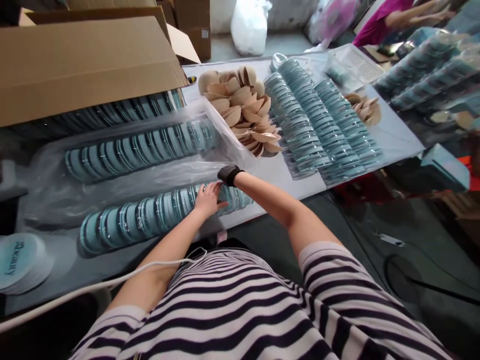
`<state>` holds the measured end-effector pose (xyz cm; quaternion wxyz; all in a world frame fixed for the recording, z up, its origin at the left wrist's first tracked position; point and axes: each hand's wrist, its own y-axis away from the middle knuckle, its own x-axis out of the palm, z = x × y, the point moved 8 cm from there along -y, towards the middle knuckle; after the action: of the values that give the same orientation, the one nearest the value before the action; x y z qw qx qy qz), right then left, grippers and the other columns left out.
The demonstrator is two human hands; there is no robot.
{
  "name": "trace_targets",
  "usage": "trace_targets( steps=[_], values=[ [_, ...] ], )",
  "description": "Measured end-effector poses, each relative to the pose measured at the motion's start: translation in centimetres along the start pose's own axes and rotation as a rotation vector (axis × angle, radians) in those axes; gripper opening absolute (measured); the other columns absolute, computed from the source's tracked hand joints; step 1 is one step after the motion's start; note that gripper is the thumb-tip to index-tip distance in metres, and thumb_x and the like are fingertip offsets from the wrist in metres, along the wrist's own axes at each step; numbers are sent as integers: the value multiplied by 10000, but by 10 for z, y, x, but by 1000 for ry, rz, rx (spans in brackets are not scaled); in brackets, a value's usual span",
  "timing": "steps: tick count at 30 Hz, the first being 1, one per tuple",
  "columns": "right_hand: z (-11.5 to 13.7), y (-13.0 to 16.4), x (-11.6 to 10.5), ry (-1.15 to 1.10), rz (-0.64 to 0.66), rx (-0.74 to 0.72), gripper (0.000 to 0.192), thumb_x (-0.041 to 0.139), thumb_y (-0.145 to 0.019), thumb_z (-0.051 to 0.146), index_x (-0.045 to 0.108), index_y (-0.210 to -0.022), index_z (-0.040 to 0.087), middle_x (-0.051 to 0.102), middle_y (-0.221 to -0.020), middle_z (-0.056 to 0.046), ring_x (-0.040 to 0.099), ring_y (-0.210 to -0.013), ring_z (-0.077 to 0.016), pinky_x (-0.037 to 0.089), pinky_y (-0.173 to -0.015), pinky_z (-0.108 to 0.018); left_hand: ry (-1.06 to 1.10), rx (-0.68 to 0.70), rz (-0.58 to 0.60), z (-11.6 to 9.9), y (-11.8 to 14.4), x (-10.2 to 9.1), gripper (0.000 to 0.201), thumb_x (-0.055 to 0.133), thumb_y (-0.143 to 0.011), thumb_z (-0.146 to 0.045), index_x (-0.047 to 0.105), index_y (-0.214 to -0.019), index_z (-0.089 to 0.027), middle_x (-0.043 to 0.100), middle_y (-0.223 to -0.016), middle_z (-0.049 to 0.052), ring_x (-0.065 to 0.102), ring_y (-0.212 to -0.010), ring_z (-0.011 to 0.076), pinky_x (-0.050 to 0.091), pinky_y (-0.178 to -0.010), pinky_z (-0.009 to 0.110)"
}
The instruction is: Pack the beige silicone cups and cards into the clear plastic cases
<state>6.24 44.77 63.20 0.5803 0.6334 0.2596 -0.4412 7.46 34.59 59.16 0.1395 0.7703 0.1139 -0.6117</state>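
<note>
A near row of pale-blue round packs in shiny clear plastic (144, 218) runs along the front of the table, stacked on edge. My left hand (208, 199) lies over the right part of this row, its fingers stretched forward and its thumb held apart. Just beyond, my right hand (228, 174), in a dark glove or covering, is at the back side of the row's right end; its fingers are hidden. Behind both hands, a second row of such packs (142, 150) rests on a clear plastic bag (48, 195).
An open cardboard box (93, 65) with more packs stands back left. Beige molded cups (242, 107) are heaped mid-table, beside several rows of packs (296, 125). Round printed cards (22, 260) are stacked at left. A white cable (112, 281) crosses my left arm. A co-worker's arm (412, 15) shows back right.
</note>
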Motion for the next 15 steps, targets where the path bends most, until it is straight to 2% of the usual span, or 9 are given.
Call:
trace_targets(
  steps=[3,7,9,10,12,15],
  values=[
    [-7,46,49,-79,-47,-23,311,545,-925,261,704,-1176,167,722,-1114,-179,659,-1106,-292,484,-947,-406,23,-5,-7,-1,-1,1,778,537,-902,-575,335,-1540,-180,378,-1573,129,339,-1436,303,170,-1210,523],
    [-2,95,139,-202,-26,137,368,435,-989,325,656,-1258,206,721,-1126,-167,679,-1042,-285,495,-863,-364,21,-6,-10,-1,1,1,795,528,-901,-597,317,-1548,-185,366,-1579,125,332,-1444,295,151,-1218,517],
    [6,105,165,-219,-20,175,378,423,-997,343,646,-1274,215,714,-1165,-151,681,-1039,-268,495,-846,-336,15,-15,-3,0,2,0,804,538,-893,-598,314,-1551,-192,363,-1582,125,320,-1452,305,152,-1219,521],
    [8,107,169,-224,-25,178,374,429,-997,360,655,-1259,219,714,-1173,-140,681,-1042,-259,493,-844,-319,12,-22,6,0,3,-1,808,550,-886,-594,319,-1550,-194,360,-1583,126,308,-1459,312,153,-1218,527],
    [-1,108,156,-233,-64,202,376,415,-1005,394,677,-1220,231,713,-1186,-120,674,-1065,-241,485,-853,-290,4,-21,18,-5,1,-4,807,566,-881,-578,329,-1546,-188,338,-1593,129,265,-1480,325,144,-1216,551],
    [-44,98,96,-213,-189,309,464,276,-1046,383,635,-1287,216,677,-1256,-140,635,-1153,-233,470,-896,-286,-10,45,6,-24,-9,-9,828,560,-888,-559,289,-1561,-160,259,-1624,138,176,-1511,331,111,-1213,582]
  ],
)
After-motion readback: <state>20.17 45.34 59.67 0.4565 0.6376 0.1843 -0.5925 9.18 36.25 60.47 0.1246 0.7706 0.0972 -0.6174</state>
